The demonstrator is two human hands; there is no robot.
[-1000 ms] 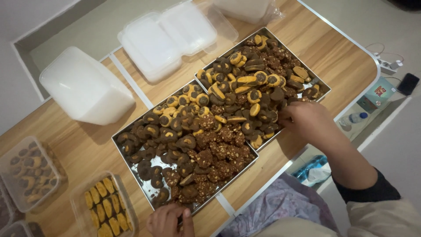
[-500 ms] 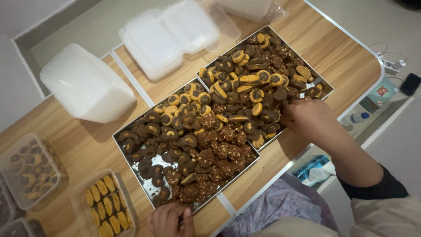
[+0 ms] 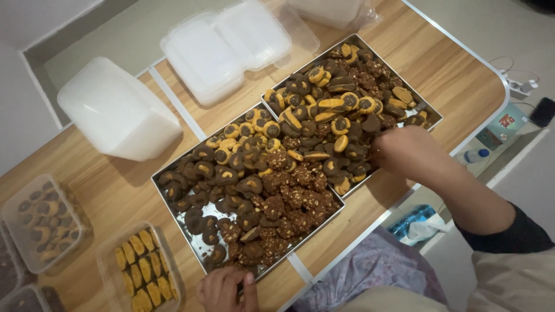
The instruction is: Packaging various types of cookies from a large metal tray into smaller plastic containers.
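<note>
Centrally, two rectangular metal trays sit side by side on the wooden table (image 3: 451, 63), both heaped with cookies. Near tray (image 3: 199, 245): dark chocolate rounds with pale cashew-like tops at left, knobbly nut-crusted brown cookies (image 3: 289, 202) toward its right end, yellow-rimmed thumbprint cookies (image 3: 243, 136) with dark centres along the far edge. Far tray (image 3: 430, 112): same yellow-and-dark thumbprints mixed with plain dark pieces, piled loosely, several on edge. Right hand (image 3: 404, 151) lies over the near right edge of the far tray, fingers curled down among the cookies; whether it grips one, cannot tell, fingertips hidden. Left hand (image 3: 225, 289) at the near edge of the near tray, fingers closed on the rim, thumb on top. Left of that hand, a clear plastic tub (image 3: 141, 268) holds yellow oblong cookies in rows; farther left another clear tub (image 3: 40, 222) holds dark-centred rounds. Far side: an upturned white translucent container (image 3: 115, 112) and a stack of clear lidded boxes (image 3: 225, 46). Right of the table, lower down, a small water bottle (image 3: 474, 155) lies on its side.
</note>
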